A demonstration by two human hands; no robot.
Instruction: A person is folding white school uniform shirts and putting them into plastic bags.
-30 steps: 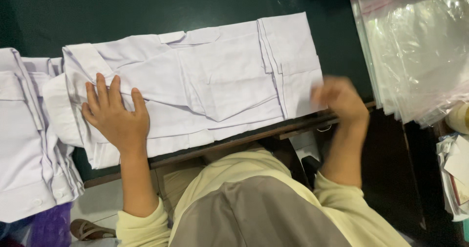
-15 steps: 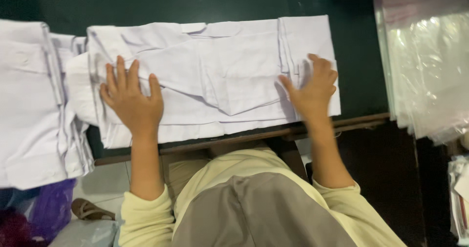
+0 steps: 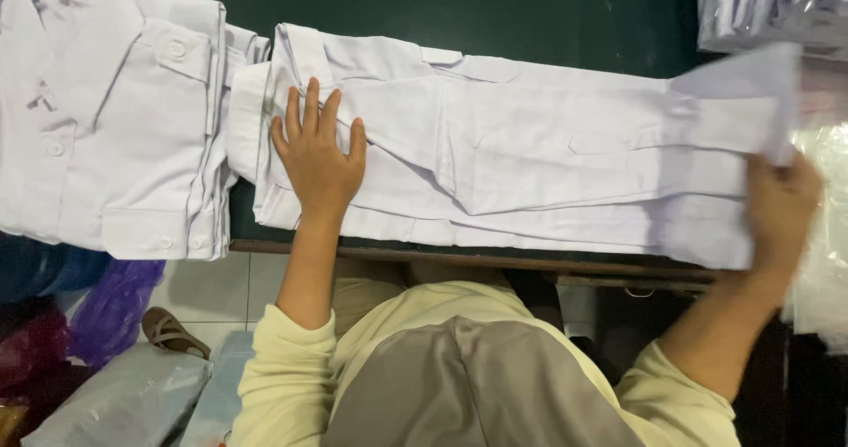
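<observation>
Left hand [image 3: 316, 160] flat, fingers spread, palm down on the collar end of the white shirt [image 3: 530, 160]. Grips nothing; looks like it's pinning the cloth so it can't slide. Right hand [image 3: 777, 213] is blurred, closed around the shirt's far end, lifting a flap off the table, apparently to fold it over. Shirt lies lengthwise along the near edge of the dark green table [image 3: 495, 10], sleeves tucked in. Stack of folded white shirts [image 3: 106, 120] just beside it on the left. Clear plastic bags [image 3: 821, 261] at the right.

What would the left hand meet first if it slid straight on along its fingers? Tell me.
The left hand points up the white folded garment; its far folded edge comes first, then probably bare dark green table.
</observation>
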